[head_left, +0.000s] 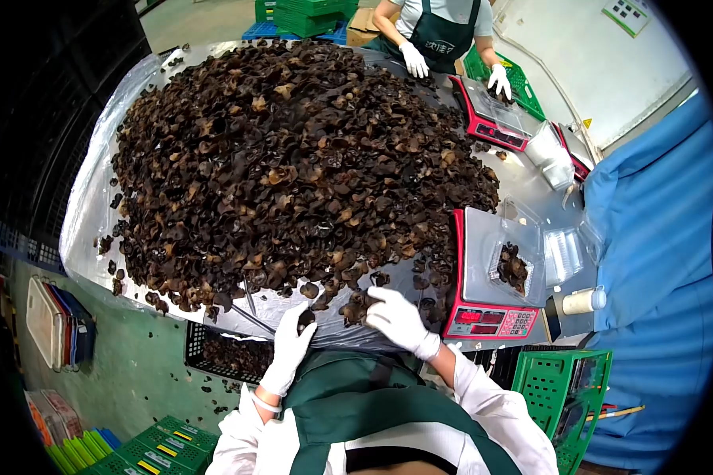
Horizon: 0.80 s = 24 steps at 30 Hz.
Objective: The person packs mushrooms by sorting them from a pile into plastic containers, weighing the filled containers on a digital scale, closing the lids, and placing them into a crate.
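Note:
My left hand, in a white glove, is closed around a dark wood ear mushroom at the table's near edge. To its right, my gloved right hand has its fingers bent around a wood ear mushroom, partly hidden by the fingertips. Beyond both hands rises a wide pile of dried wood ear mushrooms on the plastic-covered table. Right of my right hand, a red digital scale carries a clear plastic tray with several mushrooms in it.
Across the table a co-worker's gloved hands are near a second red scale. Clear plastic trays and a white roll lie at the right. A black crate stands below the edge; green crates flank me.

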Available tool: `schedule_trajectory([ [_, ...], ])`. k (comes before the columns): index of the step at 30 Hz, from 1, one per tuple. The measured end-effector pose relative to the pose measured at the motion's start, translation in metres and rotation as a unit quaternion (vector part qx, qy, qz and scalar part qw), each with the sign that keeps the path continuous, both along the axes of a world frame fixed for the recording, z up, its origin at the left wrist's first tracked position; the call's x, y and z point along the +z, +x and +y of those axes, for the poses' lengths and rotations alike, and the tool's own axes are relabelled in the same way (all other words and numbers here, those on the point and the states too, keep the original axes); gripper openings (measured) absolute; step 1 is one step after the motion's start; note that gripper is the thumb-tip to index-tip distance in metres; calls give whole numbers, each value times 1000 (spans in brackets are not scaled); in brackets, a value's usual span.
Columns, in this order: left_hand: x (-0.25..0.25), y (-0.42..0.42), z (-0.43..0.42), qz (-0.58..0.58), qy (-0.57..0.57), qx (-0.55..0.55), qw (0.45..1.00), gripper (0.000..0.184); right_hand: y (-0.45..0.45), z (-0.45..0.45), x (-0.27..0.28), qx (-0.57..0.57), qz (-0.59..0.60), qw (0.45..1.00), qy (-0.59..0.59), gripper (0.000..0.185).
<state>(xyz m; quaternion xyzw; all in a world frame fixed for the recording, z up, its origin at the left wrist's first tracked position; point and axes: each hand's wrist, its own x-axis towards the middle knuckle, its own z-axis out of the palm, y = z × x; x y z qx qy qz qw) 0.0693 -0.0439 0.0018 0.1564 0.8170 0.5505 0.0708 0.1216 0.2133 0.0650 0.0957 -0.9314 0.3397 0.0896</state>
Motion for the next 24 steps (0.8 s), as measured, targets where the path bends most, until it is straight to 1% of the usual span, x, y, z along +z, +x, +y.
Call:
schedule_trajectory([
  [1, -2, -2, 6, -1, 4, -9, 1000, 51, -13, 6, 0, -39, -4, 999, -9, 15],
  [2, 2, -6, 16, 68, -18, -3, 998, 54, -28, 12, -2, -78, -9, 997, -18, 16],
  [4, 6, -15, 30, 120, -76, -19, 990, 57, -56, 21, -9, -125, 0, 992, -15, 23],
  [5, 7, -17, 38, 152, -104, -25, 983, 58, -67, 22, -16, -133, 58, 989, 30, 34],
  [6, 20, -20, 46, 164, -167, -38, 972, 54, -74, 25, -22, -122, 63, 988, 75, 38],
  [8, 15, -23, 52, 208, -187, -57, 958, 48, -75, 27, -33, -88, 55, 987, 125, 36],
  [9, 7, -24, 51, 213, -173, -75, 959, 45, -70, 27, -41, -86, 10, 989, 123, 34],
  [10, 0, -22, 47, 217, -158, -91, 959, 42, -60, 28, -47, -61, 22, 990, 129, 29],
  [11, -3, -20, 43, 219, -132, -106, 961, 38, -49, 29, -46, -51, 20, 991, 120, 29],
  [12, -5, -17, 37, 217, -134, -102, 962, 38, -38, 32, -43, -39, 18, 993, 111, 28],
  [14, -6, -9, 26, 173, -142, -122, 967, 36, -24, 39, -34, -18, -21, 995, 94, 26],
  [15, -4, -5, 23, 148, -143, -118, 972, 41, -23, 43, -31, 1, -67, 993, 102, 31],
  [16, -3, -3, 24, 145, -144, -117, 972, 41, -25, 43, -29, 3, -69, 993, 100, 31],
  [18, 7, -4, 35, 158, -136, -84, 974, 52, -40, 33, -4, 44, -5, 996, 78, 39],
  [19, 13, -6, 41, 134, -155, -91, 974, 63, -48, 31, -8, 61, -22, 994, 88, 48],
  [20, 18, -9, 48, 133, -156, -92, 974, 63, -57, 25, -11, 77, -14, 992, 97, 49],
  [22, 24, -13, 57, 173, -202, -127, 955, 63, -67, 15, -32, 79, -17, 984, 161, 49],
  [23, 18, -14, 57, 166, -192, -125, 959, 55, -69, 11, -29, 76, -15, 977, 197, 43],
  [24, 13, -15, 53, 167, -194, -125, 959, 55, -67, 13, -31, 77, -14, 978, 195, 43],
])
